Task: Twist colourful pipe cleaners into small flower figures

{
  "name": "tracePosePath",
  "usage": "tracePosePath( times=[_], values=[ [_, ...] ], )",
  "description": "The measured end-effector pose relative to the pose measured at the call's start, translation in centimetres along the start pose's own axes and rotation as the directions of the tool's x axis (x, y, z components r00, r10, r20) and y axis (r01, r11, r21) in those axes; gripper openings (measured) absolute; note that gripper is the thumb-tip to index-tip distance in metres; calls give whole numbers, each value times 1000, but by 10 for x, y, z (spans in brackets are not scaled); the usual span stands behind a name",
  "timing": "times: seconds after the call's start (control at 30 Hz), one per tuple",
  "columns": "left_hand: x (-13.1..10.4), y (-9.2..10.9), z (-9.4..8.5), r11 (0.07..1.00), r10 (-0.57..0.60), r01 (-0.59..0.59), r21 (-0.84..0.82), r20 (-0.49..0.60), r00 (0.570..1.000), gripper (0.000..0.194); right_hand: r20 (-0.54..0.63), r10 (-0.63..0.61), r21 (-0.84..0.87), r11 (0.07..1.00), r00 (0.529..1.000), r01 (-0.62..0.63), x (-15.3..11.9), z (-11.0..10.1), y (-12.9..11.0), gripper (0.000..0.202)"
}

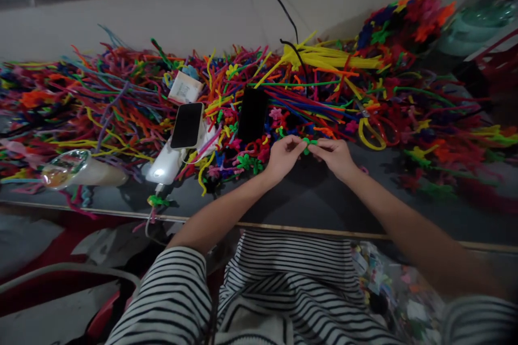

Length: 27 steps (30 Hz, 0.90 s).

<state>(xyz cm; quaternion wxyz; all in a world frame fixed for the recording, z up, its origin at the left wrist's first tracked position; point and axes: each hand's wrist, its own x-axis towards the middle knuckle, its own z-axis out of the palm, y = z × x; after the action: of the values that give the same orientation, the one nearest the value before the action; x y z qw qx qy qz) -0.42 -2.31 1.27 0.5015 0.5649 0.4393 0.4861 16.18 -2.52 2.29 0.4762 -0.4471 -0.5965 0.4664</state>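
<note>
Left hand [283, 157]: fingertips closing on a small green fuzzy piece [306, 146], above the near part of the dark table [324, 202]. Right hand [334, 157]: fingertips pinching the same piece from the right. Scissors [373, 135], yellow-handled: lying to the right of the hands. Black phone [252, 114]: lying to the left and farther back. White-edged phone [187, 125]: resting farther left. Plastic cup [83, 170]: lying tilted at far left. Colorful fuzzy stems [133, 113]: spreading in a heap along the far side.
</note>
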Motion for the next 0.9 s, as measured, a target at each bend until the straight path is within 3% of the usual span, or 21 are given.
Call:
tracePosePath(
  times=[0.1,0.17,0.27,0.43,0.5,0.57,0.73,0.9],
  values=[
    [5,3,-12,967,120,-129,222,54,991,24,-5,122,66,990,993,-121,3,-3,-1,36],
    [10,4,-22,861,288,-299,411,90,953,27,6,192,107,976,981,-191,7,-5,0,36],
    [15,5,-34,623,493,-542,564,255,832,33,100,260,131,953,960,-272,10,-9,0,30],
    [15,2,-40,299,614,-803,515,541,575,31,336,277,74,945,900,-319,10,-15,-4,18],
    [14,2,-40,173,671,-856,487,578,464,29,372,288,74,938,883,-338,10,-17,-5,16],
    [14,4,-42,79,710,-874,480,588,387,28,398,293,78,933,869,-350,11,-18,-6,17],
    [14,15,-49,-64,708,-895,441,652,271,26,505,250,48,948,826,-316,12,-24,-7,23],
    [11,22,-48,-167,659,-889,426,719,222,21,570,185,50,965,801,-259,10,-28,-7,26]
  ],
)
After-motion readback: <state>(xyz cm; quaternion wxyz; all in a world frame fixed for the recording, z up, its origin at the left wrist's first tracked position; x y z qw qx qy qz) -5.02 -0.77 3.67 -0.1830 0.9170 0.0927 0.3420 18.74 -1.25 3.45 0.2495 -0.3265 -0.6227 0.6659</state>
